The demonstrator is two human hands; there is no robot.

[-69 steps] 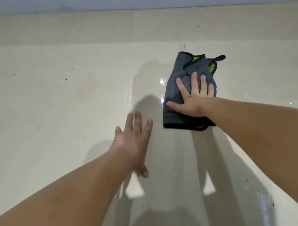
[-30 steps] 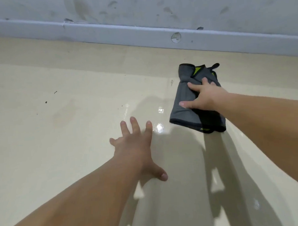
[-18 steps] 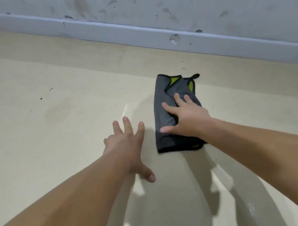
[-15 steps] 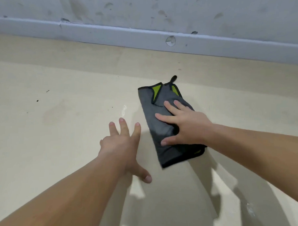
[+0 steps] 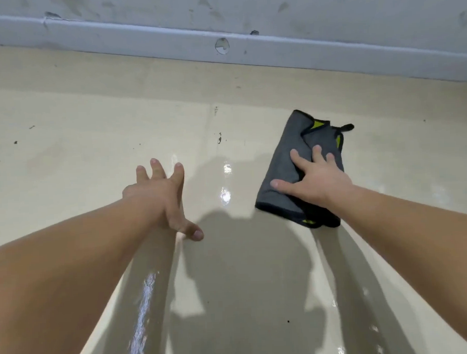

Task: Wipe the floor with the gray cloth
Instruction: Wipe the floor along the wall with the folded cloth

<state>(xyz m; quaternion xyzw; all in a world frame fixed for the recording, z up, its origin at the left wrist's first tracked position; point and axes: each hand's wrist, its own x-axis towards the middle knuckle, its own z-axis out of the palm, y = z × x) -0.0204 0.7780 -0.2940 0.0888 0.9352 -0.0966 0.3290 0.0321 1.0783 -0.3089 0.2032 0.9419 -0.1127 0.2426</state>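
The gray cloth [image 5: 282, 158], folded, with black trim and yellow-green patches, lies flat on the glossy cream floor [image 5: 92, 145] at the right. My right hand [image 5: 314, 180] presses down on its near half, fingers spread across the fabric. My left hand [image 5: 161, 196] rests flat on the bare floor to the cloth's left, fingers apart, holding nothing. Both forearms reach in from the bottom corners.
A gray wall with a pale baseboard [image 5: 221, 46] runs across the top, a short way beyond the cloth. Small dark specks [image 5: 219, 137] dot the floor. Wet shiny streaks [image 5: 225, 196] lie between my hands.
The cloth under my right hand has slid to the right, away from my left hand, and turned a little. My left hand has stayed planted on the floor.
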